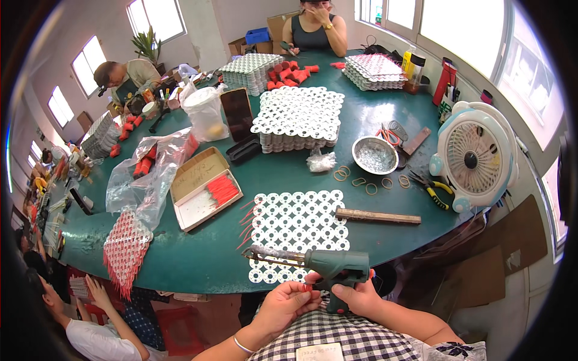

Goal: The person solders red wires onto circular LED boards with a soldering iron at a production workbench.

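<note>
Currently, your right hand (359, 296) is wrapped around the handle of a green soldering gun (338, 263), thumb on the near side; whether the trigger is pressed cannot be told. Its long metal nose points left, above the near rows of a panel of white discs (296, 222). Contact between nose and panel cannot be confirmed from this angle. Your left hand (290, 305) sits just beside the gun's handle, fingertips drawn together. Red shows at the tips, but I cannot tell whether it is a piece of wire or a nail, so no grasp is recorded for that hand.

The panel lies flat on the green table (211, 259) directly in front of you. Red wires (245, 231) stick out from its left edge along the upper rows; the near rows show none there. A cardboard box (194, 209) to the left of the panel holds a bundle of loose red wires (222, 190), and a wooden stick (385, 217) rests at the panel's right edge.

Assessment: the step in hand appears to be soldering wires to the discs row by row, with this panel only partly wired. The next move probably calls for your left hand to seat a wire on a bare disc and steady it, while your right brings the tip down squarely, clear of your fingers.
</note>
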`<state>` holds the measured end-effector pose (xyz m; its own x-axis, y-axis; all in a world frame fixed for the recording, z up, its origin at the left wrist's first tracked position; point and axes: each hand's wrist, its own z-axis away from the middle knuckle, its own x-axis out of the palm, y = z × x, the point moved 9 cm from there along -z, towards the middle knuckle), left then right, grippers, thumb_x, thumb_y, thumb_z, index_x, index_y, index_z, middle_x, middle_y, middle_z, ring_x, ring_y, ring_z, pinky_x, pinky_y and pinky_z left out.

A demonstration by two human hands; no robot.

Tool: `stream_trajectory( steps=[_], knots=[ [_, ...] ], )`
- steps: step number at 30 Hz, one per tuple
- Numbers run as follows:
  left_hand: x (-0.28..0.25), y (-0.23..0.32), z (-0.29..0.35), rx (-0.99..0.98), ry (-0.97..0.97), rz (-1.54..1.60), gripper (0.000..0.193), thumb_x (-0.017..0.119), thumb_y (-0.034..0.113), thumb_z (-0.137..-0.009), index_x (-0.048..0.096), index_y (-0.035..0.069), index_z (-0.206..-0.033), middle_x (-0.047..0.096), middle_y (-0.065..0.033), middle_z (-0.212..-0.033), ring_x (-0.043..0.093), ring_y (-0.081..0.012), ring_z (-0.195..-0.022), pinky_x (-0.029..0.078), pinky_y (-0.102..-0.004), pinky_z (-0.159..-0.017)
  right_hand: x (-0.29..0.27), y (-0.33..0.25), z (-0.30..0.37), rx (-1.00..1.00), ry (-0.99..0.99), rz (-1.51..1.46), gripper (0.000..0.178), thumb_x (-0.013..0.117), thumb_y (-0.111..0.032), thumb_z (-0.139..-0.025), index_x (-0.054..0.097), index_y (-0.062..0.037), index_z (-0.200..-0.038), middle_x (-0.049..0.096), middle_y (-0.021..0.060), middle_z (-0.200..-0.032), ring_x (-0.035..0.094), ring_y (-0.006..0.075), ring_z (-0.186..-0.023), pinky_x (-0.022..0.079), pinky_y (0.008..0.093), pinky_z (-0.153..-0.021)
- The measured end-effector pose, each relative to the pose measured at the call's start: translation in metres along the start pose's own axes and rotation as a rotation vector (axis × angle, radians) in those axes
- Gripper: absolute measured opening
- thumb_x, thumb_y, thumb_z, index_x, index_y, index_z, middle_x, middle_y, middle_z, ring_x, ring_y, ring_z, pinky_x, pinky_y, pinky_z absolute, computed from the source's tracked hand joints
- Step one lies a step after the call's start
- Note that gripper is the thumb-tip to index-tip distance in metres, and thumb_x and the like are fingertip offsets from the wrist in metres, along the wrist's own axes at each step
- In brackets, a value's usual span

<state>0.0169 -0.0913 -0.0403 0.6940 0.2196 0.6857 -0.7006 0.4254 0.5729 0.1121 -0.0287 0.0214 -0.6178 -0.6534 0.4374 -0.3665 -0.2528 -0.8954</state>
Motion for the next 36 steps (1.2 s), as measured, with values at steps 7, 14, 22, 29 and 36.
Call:
stream_trajectory(
  steps=[7,14,22,29,36],
  knots=[
    [0.004,-0.004,-0.001,-0.076,0.058,-0.097,0.021,0.049,0.005,-0.090,0.055,-0.006,-0.107,0.057,-0.0139,-0.106,0.059,-0.0198,-0.095,0.048,-0.0325,-0.090,-0.005,0.002,0.004,0.011,0.061,0.107,0.033,0.054,-0.010,-0.086,0.050,0.0006,-0.117,0.058,0.0122,-0.114,0.055,0.0165,-0.104,0.043,0.0321,-0.090],
    [0.010,0.010,-0.004,-0.139,0.052,-0.499,0.021,0.050,0.009,-0.091,0.056,-0.004,-0.105,0.063,-0.0111,-0.095,0.062,-0.0154,-0.086,0.050,-0.0222,-0.067,-0.017,0.019,0.006,0.163,0.039,0.188,0.040,0.048,-0.010,-0.086,0.043,0.0006,-0.124,0.055,0.0147,-0.118,0.052,0.0226,-0.111,0.039,0.0376,-0.095],
    [-0.003,0.023,-0.017,-0.063,0.029,-0.371,0.023,0.056,0.013,-0.088,0.059,-0.001,-0.105,0.065,-0.0065,-0.090,0.060,-0.0087,-0.072,0.046,-0.0183,-0.055,-0.014,0.011,-0.023,0.197,0.085,0.084,0.031,0.059,-0.009,-0.082,0.053,-0.0013,-0.112,0.061,0.0068,-0.101,0.057,0.0125,-0.091,0.046,0.0291,-0.080],
    [-0.015,0.038,-0.011,-0.018,0.065,-0.482,0.022,0.056,0.012,-0.088,0.061,-0.001,-0.105,0.065,-0.0044,-0.086,0.058,-0.0053,-0.069,0.047,-0.0175,-0.061,-0.012,0.022,-0.024,0.330,0.037,0.236,0.035,0.057,-0.008,-0.081,0.052,-0.0002,-0.114,0.061,0.0115,-0.104,0.057,0.0165,-0.096,0.044,0.0322,-0.086],
    [-0.029,0.138,0.042,0.708,0.480,-1.242,0.017,0.062,-0.004,-0.073,0.067,0.004,-0.087,0.064,-0.0091,-0.084,0.062,-0.0194,-0.073,0.050,-0.0264,-0.066,-0.046,-0.001,-0.019,0.245,0.330,-0.109,0.066,0.066,-0.032,-0.076,0.037,0.0028,-0.124,0.052,0.0221,-0.110,0.061,0.0410,-0.086,0.056,0.0433,-0.054]
  ],
)
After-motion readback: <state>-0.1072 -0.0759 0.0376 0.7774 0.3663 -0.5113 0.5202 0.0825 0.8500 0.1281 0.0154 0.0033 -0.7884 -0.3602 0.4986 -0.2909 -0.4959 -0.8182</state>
